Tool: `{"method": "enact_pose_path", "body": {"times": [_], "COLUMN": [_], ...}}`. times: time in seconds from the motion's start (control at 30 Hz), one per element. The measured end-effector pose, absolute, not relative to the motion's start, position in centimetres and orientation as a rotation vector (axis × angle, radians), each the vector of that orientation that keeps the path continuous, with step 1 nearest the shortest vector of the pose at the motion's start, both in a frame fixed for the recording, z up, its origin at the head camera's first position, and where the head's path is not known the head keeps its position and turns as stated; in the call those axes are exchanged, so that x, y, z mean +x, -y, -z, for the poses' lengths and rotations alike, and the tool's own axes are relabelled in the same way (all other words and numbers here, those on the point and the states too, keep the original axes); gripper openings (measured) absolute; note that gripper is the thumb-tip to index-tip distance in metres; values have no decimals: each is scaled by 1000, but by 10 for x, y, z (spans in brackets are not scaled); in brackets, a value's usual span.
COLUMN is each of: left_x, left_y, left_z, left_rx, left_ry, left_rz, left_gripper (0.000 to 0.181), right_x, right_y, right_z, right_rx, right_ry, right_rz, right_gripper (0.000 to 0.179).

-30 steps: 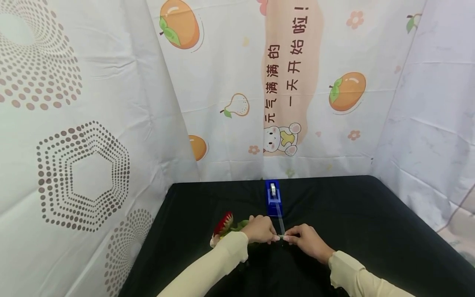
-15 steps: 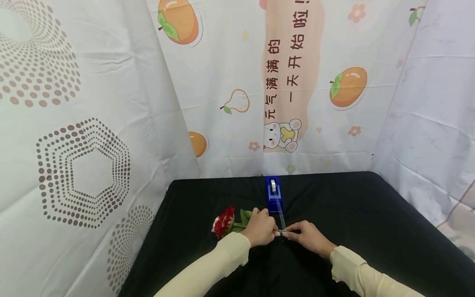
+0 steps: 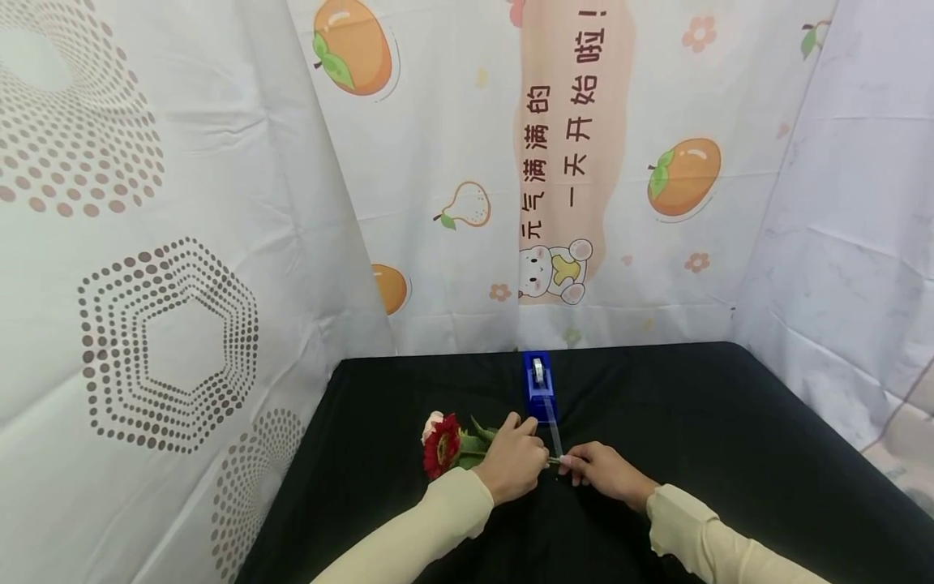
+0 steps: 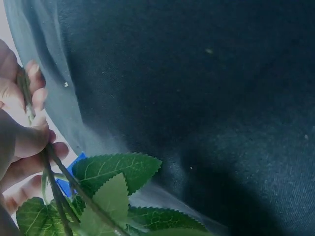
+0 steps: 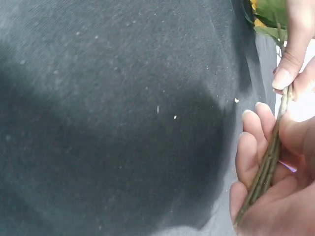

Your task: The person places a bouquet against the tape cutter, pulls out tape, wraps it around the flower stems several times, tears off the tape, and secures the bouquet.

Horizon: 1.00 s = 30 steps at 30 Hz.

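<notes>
Red many-petalled flower head (image 3: pixel 441 448): placed leftmost, just beside a pale cream-pink bloom (image 3: pixel 432 426); both are judged light, soft and easily crushed, and are best left ungripped.
Toothed green leaves (image 4: pixel 115 169): judged thin and pliant, easily creased if caught by fingers.
Left hand (image 3: pixel 513 459): the stems are pinched narrowly between thumb and fingers, below the leaves.
Blue tape dispenser (image 3: pixel 538 397): stood beyond the hands on the black cloth-covered table (image 3: pixel 679 422).
Clear tape strip (image 3: pixel 555 434): extended from the dispenser toward the stems; judged limp and sticky.
Slender green-brown stems (image 5: pixel 268 164): held as a bundle from hand to hand; judged light and fairly stiff, liable to slide or roll against one another. The bare lower length is considered the soundest hold.
Right hand (image 3: pixel 606 470): the lower stems are gripped closely by thumb and curled fingers.
Obscured, left: yellow petals (image 5: pixel 255 6) are cut off by the right wrist view's edge.
Obscured, centre: contact between strip and stems cannot be confirmed.
Obscured, right: the stems are partly covered by fingers; their number cannot be told.
</notes>
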<state>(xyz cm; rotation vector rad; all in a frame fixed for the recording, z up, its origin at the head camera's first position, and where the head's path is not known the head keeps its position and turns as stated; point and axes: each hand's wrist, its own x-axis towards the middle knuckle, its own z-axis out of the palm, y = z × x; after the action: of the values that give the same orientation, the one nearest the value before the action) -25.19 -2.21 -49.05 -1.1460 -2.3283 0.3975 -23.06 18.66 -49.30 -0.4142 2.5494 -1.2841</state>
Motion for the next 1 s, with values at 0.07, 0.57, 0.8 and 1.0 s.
{"method": "enact_pose_path", "body": {"times": [0.07, 0.57, 0.8, 1.0], "left_x": [-250, -251, -263, -263], "left_y": [21, 11, 14, 17], "left_z": [491, 482, 465, 457], "left_rx": [-1154, -1106, -967, -848], "left_ry": [2309, 2506, 2958, 3131], "left_rz": [-453, -404, 83, 254], "left_gripper": [19, 24, 35, 40], "right_x": [-230, -230, -231, -233], "right_y": [-185, -185, -189, -190], "right_z": [493, 490, 493, 498], "right_rx": [-408, -456, -440, -471], "right_ry": [-2577, -2744, -2803, -2873], "right_rz": [1271, 1253, 1263, 1229], "right_gripper": [26, 15, 8, 6]}}
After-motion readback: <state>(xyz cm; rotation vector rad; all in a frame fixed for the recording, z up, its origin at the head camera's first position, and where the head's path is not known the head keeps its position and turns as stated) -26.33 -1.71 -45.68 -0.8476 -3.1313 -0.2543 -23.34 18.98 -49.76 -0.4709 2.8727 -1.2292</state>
